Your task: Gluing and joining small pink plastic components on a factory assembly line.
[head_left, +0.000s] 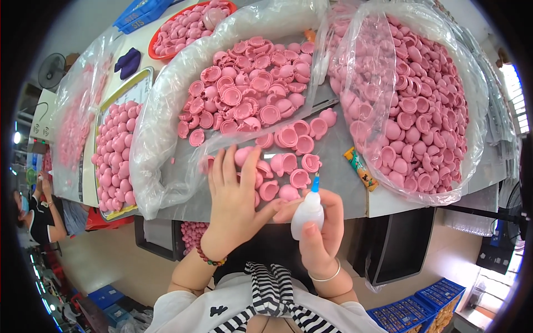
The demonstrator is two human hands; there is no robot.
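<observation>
My right hand is closed around a white squeeze bottle with a blue tip and thin nozzle, held upright at the table's front edge. My left hand reaches over the near part of the table, its fingers spread and touching small pink plastic shells. Its thumb stretches toward the bottle, and some shells are partly hidden beneath the fingers. Between and beyond my hands lie several loose cup-shaped pink shells, some hollow side up. A larger heap of pink half shells lies farther back on clear plastic.
At the right stands a big clear bag full of pink shells. A tray of pink balls is at the left, with a red basin behind. Tweezers and an orange-green wrapper lie nearby. Another person sits far left.
</observation>
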